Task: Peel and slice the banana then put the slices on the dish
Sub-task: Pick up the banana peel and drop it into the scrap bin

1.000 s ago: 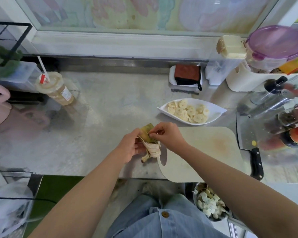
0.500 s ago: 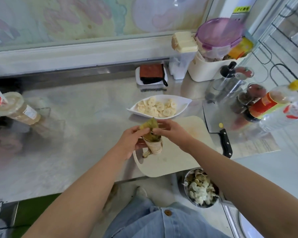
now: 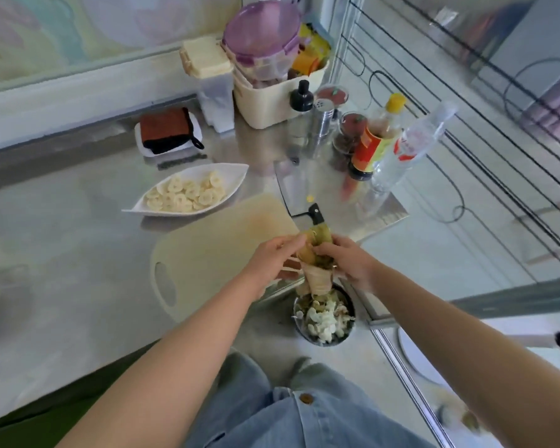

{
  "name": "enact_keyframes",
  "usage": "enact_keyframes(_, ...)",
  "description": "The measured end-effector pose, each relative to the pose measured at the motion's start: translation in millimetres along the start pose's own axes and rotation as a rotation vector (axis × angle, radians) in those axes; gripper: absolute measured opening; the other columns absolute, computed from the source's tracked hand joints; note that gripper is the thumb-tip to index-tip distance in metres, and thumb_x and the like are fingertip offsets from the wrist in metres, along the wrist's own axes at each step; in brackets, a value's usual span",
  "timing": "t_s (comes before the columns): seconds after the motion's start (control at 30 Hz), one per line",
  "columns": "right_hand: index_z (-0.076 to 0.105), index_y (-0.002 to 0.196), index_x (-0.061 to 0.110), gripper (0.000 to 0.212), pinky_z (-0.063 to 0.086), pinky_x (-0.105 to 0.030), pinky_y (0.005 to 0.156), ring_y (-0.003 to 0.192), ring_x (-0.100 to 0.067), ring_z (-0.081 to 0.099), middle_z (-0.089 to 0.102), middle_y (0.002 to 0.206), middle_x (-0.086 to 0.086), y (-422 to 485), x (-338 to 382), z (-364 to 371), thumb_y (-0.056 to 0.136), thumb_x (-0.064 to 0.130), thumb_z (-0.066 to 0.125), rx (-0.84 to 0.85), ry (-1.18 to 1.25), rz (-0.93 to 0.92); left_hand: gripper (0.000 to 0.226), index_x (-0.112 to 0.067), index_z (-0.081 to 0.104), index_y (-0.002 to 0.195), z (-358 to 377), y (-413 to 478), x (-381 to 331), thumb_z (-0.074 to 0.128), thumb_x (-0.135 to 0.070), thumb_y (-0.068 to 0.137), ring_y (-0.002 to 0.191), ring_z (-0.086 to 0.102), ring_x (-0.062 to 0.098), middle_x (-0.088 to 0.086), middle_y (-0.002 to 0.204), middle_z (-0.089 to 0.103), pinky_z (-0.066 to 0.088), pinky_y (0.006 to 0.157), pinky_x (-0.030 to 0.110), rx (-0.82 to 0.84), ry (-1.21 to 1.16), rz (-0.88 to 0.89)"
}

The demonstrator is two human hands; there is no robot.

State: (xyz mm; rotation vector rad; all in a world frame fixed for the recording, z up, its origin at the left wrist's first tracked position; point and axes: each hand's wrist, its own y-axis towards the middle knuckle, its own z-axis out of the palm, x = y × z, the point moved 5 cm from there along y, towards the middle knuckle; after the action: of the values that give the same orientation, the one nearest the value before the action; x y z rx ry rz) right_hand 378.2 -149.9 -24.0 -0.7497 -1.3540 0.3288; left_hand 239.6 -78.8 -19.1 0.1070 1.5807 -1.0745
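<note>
Both hands hold a folded green-yellow banana peel [image 3: 317, 270] at the counter's front edge, above a round bin. My left hand [image 3: 274, 260] pinches its upper left side and my right hand [image 3: 346, 261] grips its right side. The pale inner side of the peel hangs down. A white leaf-shaped dish [image 3: 233, 176] on the steel counter holds several banana slices [image 3: 185, 194]. A beige cutting board [image 3: 214, 250] lies between the dish and my hands. A cleaver [image 3: 296, 189] with a black handle rests to the right of the board.
A round bin [image 3: 324, 320] with food scraps stands on the floor below the counter edge. Sauce bottles [image 3: 374, 137], a clear bottle [image 3: 411, 147] and jars crowd the back right corner. A cream tub [image 3: 272, 101] with containers and a brown cloth [image 3: 165, 129] sit along the wall.
Both hands carried the peel rightward, from the left edge of the cutting board to above the bin. The view swung right with them.
</note>
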Motion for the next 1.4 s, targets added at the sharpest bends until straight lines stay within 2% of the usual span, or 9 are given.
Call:
enact_keyframes(0.17, 0.058, 0.118, 0.005, 0.03, 0.049, -0.028, 0.065, 0.08, -0.022, 0.062, 0.066, 0.096, -0.011, -23.6, -44.9, -70.4, 0.088, 0.011, 0.06, -0.249, 0.147, 0.092, 0.025, -0.011, 0.066, 0.105, 39.3, 16.6, 15.7, 0.05, -0.027, 0.095, 0.087, 0.06, 0.021, 0.003, 0.094, 0.066, 0.047, 0.075, 0.031, -0.232, 0.63, 0.137)
enact_keyframes(0.33, 0.061, 0.114, 0.007, 0.029, 0.033, -0.025, 0.053, 0.063, -0.018, 0.044, 0.055, 0.077, -0.006, -32.1, -90.5, -107.7, 0.087, 0.017, 0.063, -0.4, -0.037, 0.237, 0.027, -0.005, 0.063, 0.112, 73.2, 25.1, 42.5, 0.041, -0.011, 0.097, 0.068, 0.059, 0.017, 0.005, 0.084, 0.066, 0.055, 0.072, 0.035, -0.091, 0.474, -0.023)
enact_keyframes(0.5, 0.058, 0.124, 0.006, 0.039, 0.043, -0.031, 0.073, 0.09, -0.026, 0.056, 0.061, 0.103, -0.012, -30.5, -105.7, -118.1, 0.087, 0.017, 0.064, -0.425, -0.111, 0.236, 0.024, -0.01, 0.068, 0.099, 92.0, 29.9, 55.6, 0.046, -0.017, 0.096, 0.072, 0.061, 0.018, 0.006, 0.086, 0.069, 0.054, 0.074, 0.037, -0.038, 0.547, -0.026)
enact_keyframes(0.67, 0.058, 0.121, 0.008, 0.047, 0.051, -0.031, 0.067, 0.088, -0.025, 0.061, 0.062, 0.098, -0.008, -21.6, -107.2, -123.5, 0.083, 0.033, 0.071, -0.444, -0.383, 0.245, 0.022, -0.011, 0.076, 0.092, 94.0, 32.6, 47.4, 0.062, -0.027, 0.09, 0.074, 0.062, 0.008, -0.004, 0.083, 0.072, 0.042, 0.068, 0.019, -0.111, 0.76, 0.077)
enact_keyframes(0.83, 0.047, 0.138, 0.008, 0.061, 0.044, -0.035, 0.098, 0.122, -0.028, 0.052, 0.053, 0.137, -0.01, -10.5, -104.7, -123.1, 0.085, 0.028, 0.069, -0.397, -0.588, 0.236, 0.013, -0.019, 0.077, 0.094, 90.5, 37.1, 43.2, 0.072, -0.023, 0.082, 0.09, 0.067, 0.011, -0.004, 0.097, 0.074, 0.051, 0.085, 0.027, -0.167, 0.725, 0.058)
enact_keyframes(1.0, 0.057, 0.128, 0.008, 0.043, 0.045, -0.029, 0.093, 0.113, -0.024, 0.058, 0.06, 0.129, -0.008, -6.9, -107.0, -123.7, 0.087, 0.017, 0.066, -0.337, -0.613, 0.211, 0.011, -0.019, 0.077, 0.088, 92.8, 43.7, 48.2, 0.077, -0.018, 0.077, 0.072, 0.066, 0.011, -0.006, 0.076, 0.072, 0.057, 0.082, 0.037, -0.163, 0.608, 0.022)
enact_keyframes(1.13, 0.064, 0.118, 0.008, 0.028, 0.052, -0.028, 0.084, 0.093, -0.016, 0.063, 0.067, 0.112, -0.006, -9.4, -102.3, -115.5, 0.091, 0.011, 0.057, -0.272, -0.361, 0.094, 0.011, -0.018, 0.074, 0.082, 98.8, 43.4, 51.7, 0.08, -0.015, 0.073, 0.07, 0.066, 0.011, -0.006, 0.071, 0.069, 0.057, 0.081, 0.037, -0.132, 0.613, 0.015)
enact_keyframes(1.3, 0.053, 0.133, 0.01, 0.038, 0.055, -0.029, 0.085, 0.107, -0.021, 0.064, 0.063, 0.123, -0.009, -10.5, -102.2, -90.9, 0.096, 0.017, 0.056, 0.004, -0.035, 0.149, 0.024, -0.016, 0.067, 0.085, 106.2, 42.0, 53.7, 0.083, -0.021, 0.069, 0.075, 0.068, 0.015, -0.001, 0.076, 0.071, 0.053, 0.077, 0.032, -0.116, 0.632, 0.02)
enact_keyframes(1.4, 0.062, 0.122, 0.008, 0.032, 0.054, -0.028, 0.085, 0.105, -0.022, 0.063, 0.066, 0.117, -0.01, -9.4, -100.8, -86.8, 0.091, 0.003, 0.059, 0.04, -0.022, 0.141, 0.03, -0.015, 0.063, 0.09, 109.3, 39.4, 53.1, 0.084, -0.021, 0.068, 0.074, 0.068, 0.013, -0.002, 0.073, 0.072, 0.052, 0.074, 0.032, -0.103, 0.653, 0.051)
